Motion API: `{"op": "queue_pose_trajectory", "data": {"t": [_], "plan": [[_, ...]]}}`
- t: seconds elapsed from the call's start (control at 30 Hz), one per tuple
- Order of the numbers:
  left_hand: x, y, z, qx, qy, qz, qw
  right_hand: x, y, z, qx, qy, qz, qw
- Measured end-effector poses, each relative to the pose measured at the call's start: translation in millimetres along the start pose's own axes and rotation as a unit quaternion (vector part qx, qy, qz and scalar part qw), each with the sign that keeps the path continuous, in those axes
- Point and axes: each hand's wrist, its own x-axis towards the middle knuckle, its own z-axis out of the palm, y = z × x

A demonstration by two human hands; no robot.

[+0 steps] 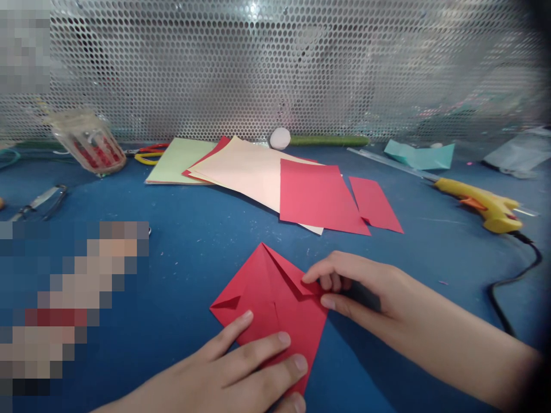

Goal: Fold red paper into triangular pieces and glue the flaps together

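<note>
A folded sheet of red paper [267, 287], diamond-shaped with triangular flaps, lies on the blue table in front of me. Fingers spread, my left hand [245, 367] rests flat across its lower part and covers some of it. At the paper's right corner my right hand [365, 287] pinches a flap between thumb and fingers. That flap stands slightly raised, with a dark gap beneath its edge. The paper's bottom corner is hidden by my left hand.
Behind lie a cut red sheet [318, 195], a red strip [374, 203], cream paper [245, 169] and green paper [176, 160]. A yellow glue gun [482, 203] with a black cord is at right, scissors [150, 156] and a glass jar [92, 140] at left. Perforated metal [215, 69] stands behind.
</note>
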Motion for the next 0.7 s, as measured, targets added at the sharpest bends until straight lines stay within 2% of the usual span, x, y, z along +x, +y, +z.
{"op": "queue_pose_trajectory", "data": {"t": [0.13, 0.43, 0.7], "plan": [[-1, 1, 1.0, 0.0, -0.001, 0.001, 1.0, 1, 1, -5, -0.016, -0.001, 0.005, 1.0], [-2, 1, -0.6, 0.0, -0.008, 0.005, 1.0, 0, 5, -14, -0.026, -0.013, -0.031, 0.999], [-2, 0, 0.5, 0.0, -0.016, 0.009, 1.0, -1, 4, -11, -0.022, -0.006, 0.0, 1.0]]}}
